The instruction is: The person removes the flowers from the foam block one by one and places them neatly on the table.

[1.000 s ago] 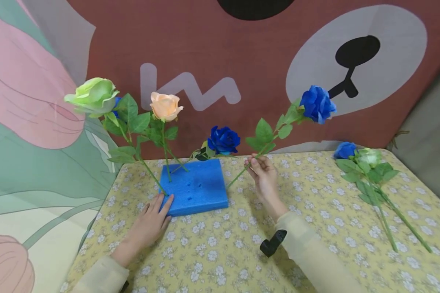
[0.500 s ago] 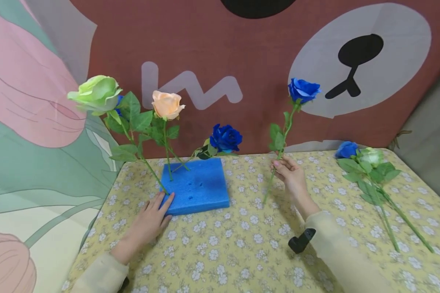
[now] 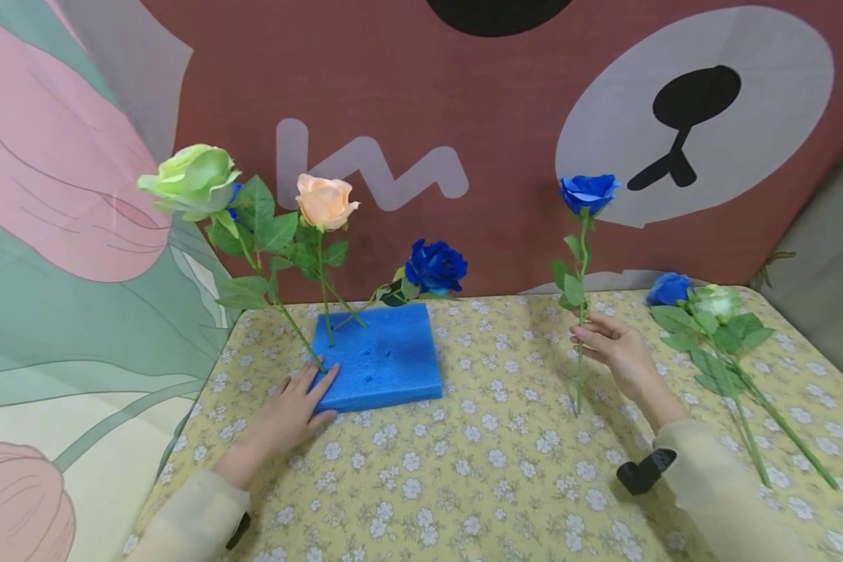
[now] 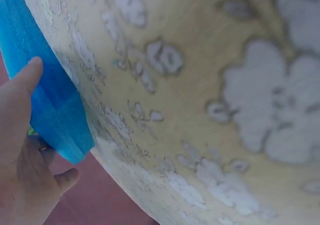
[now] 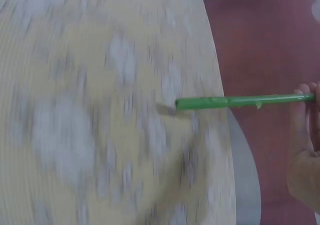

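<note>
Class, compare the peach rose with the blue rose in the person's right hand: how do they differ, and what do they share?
Colour: the peach rose has pale orange petals; the held blue rose has blue ones.
Support: the peach rose stands with its stem in the blue foam block; the held blue rose is gripped by the right hand, apart from the block.
Shared: both have green stems, nearly upright, with the bloom on top.

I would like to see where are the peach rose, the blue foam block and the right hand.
Peach rose (image 3: 325, 203), head view: its bloom.
Blue foam block (image 3: 382, 365), head view: top face.
Right hand (image 3: 624, 355), head view: middle of the hand.
</note>
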`<state>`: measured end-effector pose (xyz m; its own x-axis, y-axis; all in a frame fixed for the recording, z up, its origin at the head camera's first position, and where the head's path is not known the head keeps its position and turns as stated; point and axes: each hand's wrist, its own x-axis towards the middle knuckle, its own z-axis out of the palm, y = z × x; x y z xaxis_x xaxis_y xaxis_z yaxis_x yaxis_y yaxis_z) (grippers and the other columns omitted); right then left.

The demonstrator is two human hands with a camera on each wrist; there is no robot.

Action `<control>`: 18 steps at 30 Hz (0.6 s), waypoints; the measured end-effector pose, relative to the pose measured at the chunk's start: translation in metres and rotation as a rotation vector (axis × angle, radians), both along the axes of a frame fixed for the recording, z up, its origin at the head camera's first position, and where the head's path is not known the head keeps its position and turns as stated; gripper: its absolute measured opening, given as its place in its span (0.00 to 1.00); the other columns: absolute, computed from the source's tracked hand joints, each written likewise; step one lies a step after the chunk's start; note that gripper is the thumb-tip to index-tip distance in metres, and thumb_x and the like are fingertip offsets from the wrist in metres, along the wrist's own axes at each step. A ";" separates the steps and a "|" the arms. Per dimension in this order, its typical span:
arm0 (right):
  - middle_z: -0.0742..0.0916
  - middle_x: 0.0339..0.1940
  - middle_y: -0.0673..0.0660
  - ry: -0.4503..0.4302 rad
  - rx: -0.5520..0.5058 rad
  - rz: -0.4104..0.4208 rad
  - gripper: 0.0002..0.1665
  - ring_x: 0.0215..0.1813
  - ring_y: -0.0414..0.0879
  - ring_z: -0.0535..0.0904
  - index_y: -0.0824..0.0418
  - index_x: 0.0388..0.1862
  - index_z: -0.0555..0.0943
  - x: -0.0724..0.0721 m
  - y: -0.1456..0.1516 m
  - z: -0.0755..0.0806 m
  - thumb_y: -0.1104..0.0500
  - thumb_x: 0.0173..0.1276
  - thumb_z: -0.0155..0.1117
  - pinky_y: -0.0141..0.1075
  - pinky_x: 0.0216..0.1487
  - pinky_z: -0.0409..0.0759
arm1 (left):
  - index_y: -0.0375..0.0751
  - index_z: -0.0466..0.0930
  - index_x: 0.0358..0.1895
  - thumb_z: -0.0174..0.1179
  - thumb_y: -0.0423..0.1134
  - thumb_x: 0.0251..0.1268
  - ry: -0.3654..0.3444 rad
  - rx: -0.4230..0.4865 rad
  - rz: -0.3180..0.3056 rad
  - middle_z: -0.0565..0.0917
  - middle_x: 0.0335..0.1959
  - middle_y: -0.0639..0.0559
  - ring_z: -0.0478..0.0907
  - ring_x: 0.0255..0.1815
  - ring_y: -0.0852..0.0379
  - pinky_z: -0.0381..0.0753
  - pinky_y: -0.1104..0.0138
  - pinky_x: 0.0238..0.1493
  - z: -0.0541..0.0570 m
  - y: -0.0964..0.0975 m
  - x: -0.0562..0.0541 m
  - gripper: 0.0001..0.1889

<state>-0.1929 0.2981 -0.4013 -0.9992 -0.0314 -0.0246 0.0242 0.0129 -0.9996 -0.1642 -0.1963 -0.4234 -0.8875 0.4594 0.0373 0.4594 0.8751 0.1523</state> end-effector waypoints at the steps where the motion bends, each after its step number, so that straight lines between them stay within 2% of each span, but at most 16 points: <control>1: 0.83 0.34 0.35 -0.011 0.038 0.009 0.42 0.39 0.27 0.82 0.73 0.74 0.51 0.001 0.006 0.000 0.58 0.71 0.59 0.20 0.43 0.81 | 0.41 0.54 0.75 0.57 0.50 0.67 -0.006 -0.001 -0.001 0.54 0.75 0.31 0.54 0.75 0.33 0.60 0.38 0.68 0.000 0.000 -0.001 0.38; 2: 0.83 0.34 0.34 -0.021 0.083 0.020 0.44 0.39 0.27 0.82 0.75 0.74 0.49 0.002 0.012 0.000 0.57 0.71 0.58 0.20 0.43 0.81 | 0.42 0.54 0.75 0.57 0.51 0.67 -0.011 -0.005 -0.002 0.53 0.75 0.32 0.53 0.75 0.33 0.60 0.38 0.68 0.000 0.000 -0.002 0.38; 7: 0.81 0.35 0.30 -0.064 0.300 0.059 0.45 0.40 0.24 0.80 0.76 0.74 0.47 0.010 0.044 0.000 0.52 0.73 0.55 0.19 0.43 0.80 | 0.44 0.52 0.76 0.56 0.56 0.66 -0.015 -0.022 -0.015 0.51 0.76 0.33 0.54 0.75 0.33 0.60 0.38 0.68 0.000 0.000 -0.008 0.40; 13: 0.81 0.35 0.29 -0.099 0.367 0.060 0.46 0.39 0.25 0.81 0.78 0.74 0.45 0.020 0.079 -0.003 0.53 0.73 0.55 0.19 0.42 0.79 | 0.47 0.51 0.76 0.55 0.57 0.66 -0.049 -0.030 0.000 0.48 0.77 0.33 0.51 0.76 0.33 0.58 0.38 0.69 0.000 0.002 -0.012 0.40; 18: 0.79 0.35 0.25 -0.137 0.452 0.047 0.47 0.39 0.21 0.78 0.77 0.74 0.45 0.028 0.099 -0.008 0.50 0.74 0.54 0.18 0.42 0.79 | 0.49 0.51 0.76 0.53 0.59 0.67 -0.052 -0.041 0.025 0.48 0.77 0.35 0.50 0.76 0.34 0.57 0.38 0.70 0.000 0.003 -0.011 0.40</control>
